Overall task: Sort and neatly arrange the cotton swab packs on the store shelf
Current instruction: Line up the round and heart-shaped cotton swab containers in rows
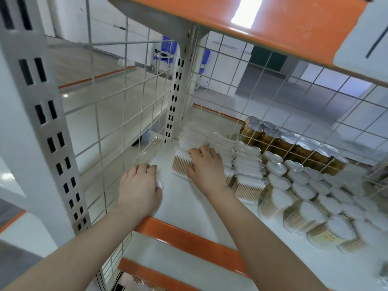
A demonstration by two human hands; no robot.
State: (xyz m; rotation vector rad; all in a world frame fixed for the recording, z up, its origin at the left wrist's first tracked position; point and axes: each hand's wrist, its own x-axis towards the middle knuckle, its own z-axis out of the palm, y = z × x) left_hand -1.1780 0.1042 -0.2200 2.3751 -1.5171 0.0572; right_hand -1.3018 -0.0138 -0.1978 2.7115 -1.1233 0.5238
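Nearest the lens: two bare forearms crossing the orange front lip of the white metal shelf point(189, 238). Left hand point(139, 185) curled over a small white-tipped cotton swab pack point(159, 183) by the wire-grid side panel point(117, 122), well left of the row. Right hand point(206, 164) resting fingers-down on the front flat clear pack of wooden-stick swabs point(181, 165), holding it with bent fingers. Long axis of that row point(243, 164) running left to right along the back; loose pack lying just left and forward of it, so left hand nearer. Round clear swab tubs point(304, 190) crowded to the right, gold cans point(294, 143) behind the mesh. Beyond, pale tiled floor, blurred.
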